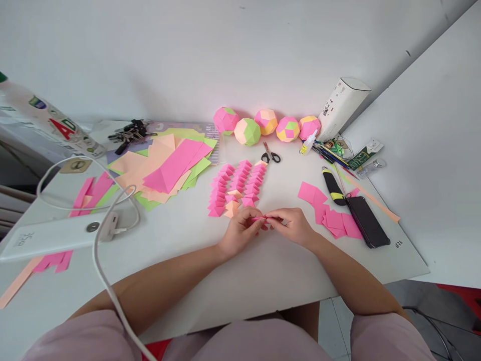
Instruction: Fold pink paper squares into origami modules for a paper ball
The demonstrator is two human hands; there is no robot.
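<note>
Between my two hands is a small piece of pink paper (258, 218), mostly covered by the fingers. My left hand (242, 229) is closed on its left side, and my right hand (291, 225) pinches its right end, fingertips meeting. Just beyond the hands stand rows of folded pink paper units (240, 175), a few of them peach. To the right lies a loose pile of flat pink paper squares (334, 220). Black-handled scissors (270, 154) rest behind the rows.
Paper balls (247, 132) line the wall. Left are stacked coloured sheets (169, 165), keys (130, 134), a spray bottle (48, 118) and a white power bank (56, 235) with its cable. Right are a phone (368, 220), a utility knife (333, 186), a glue bottle (308, 143) and pens (330, 154).
</note>
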